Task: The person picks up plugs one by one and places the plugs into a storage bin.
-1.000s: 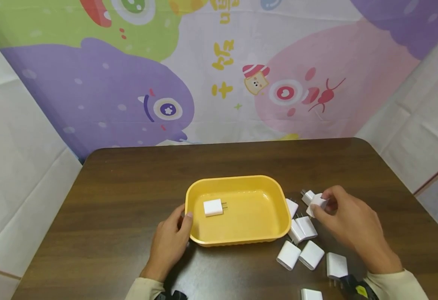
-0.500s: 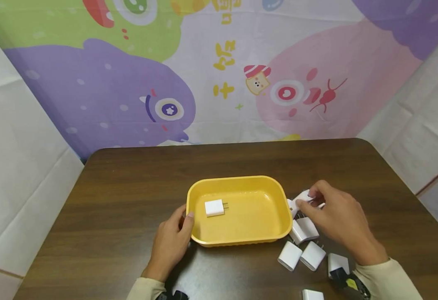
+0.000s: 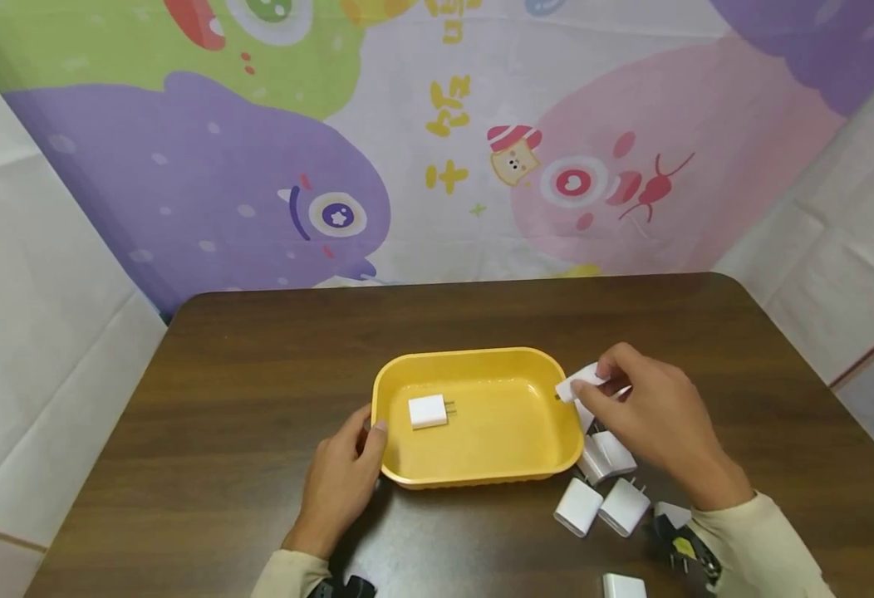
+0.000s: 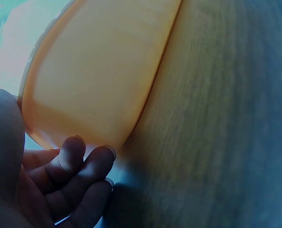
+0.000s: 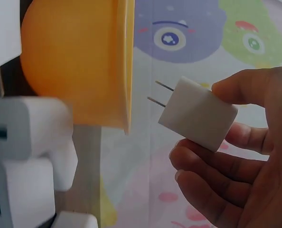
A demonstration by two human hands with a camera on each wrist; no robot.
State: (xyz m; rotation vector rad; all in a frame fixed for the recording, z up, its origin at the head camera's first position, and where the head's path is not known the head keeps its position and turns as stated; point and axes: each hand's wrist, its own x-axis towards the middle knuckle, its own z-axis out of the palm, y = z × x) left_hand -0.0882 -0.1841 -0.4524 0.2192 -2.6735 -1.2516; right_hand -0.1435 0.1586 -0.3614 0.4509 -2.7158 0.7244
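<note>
My right hand (image 3: 650, 415) pinches a white charger plug (image 3: 581, 380) between thumb and fingers, just over the right rim of a yellow plastic tray (image 3: 497, 436). In the right wrist view the charger plug (image 5: 198, 114) is in the air, its two metal prongs pointing toward the tray's wall (image 5: 77, 57). A second charger plug (image 3: 427, 412) lies on the tray floor at left, prongs facing right. With thumb at the rim and fingers outside, my left hand (image 3: 335, 486) grips the tray's left end; the left wrist view shows curled fingers (image 4: 72, 152) against the outer wall.
Several more white charger plugs (image 3: 577, 507) lie scattered on the brown table (image 3: 287, 349) to the right of the tray and nearer me. One charger (image 3: 672, 513) is partly covered by the right wrist camera. A cartoon-print cloth (image 3: 437, 241) hangs behind the table.
My right hand has lifted the charger plug off the group and carried it left and up to the tray's right rim. The left hand and tray stay in place.
</note>
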